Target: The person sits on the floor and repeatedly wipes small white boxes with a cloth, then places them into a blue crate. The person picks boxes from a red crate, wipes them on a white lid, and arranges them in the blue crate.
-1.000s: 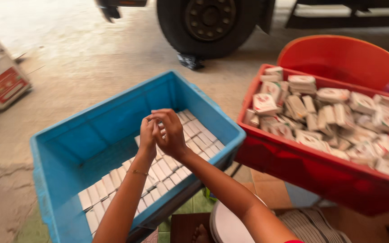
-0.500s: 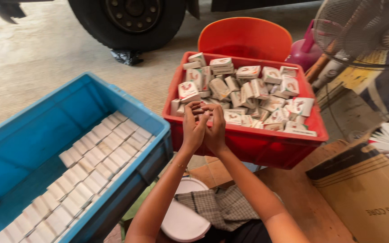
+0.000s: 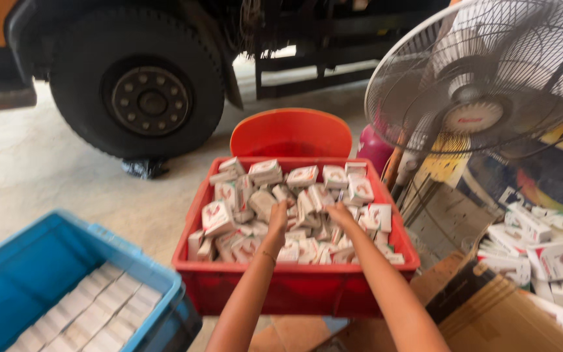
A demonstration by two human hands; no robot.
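— Where are the hands?

— Both are stretched out over the red crate, down among the small white boxes heaped loose inside it. The left hand is curled, its fingers bent down onto the pile near the middle of the crate. The right hand lies just beside it, fingers spread low across the boxes.

— Is either one holding a box?

— Hard to say; the hands are blurred. The left looks closed around something white, but I cannot tell if it is a real grip. The right touches the pile with loose fingers.

— What else is around?

— At lower left stands a blue crate, apart from the red one, with the same white boxes laid flat in neat rows. Behind the red crate an orange tub stands, touching its far rim or nearly so. To the right a big round fan stands, and below it a brown carton with more white boxes piled next to it. A truck wheel rests on the concrete floor further back.
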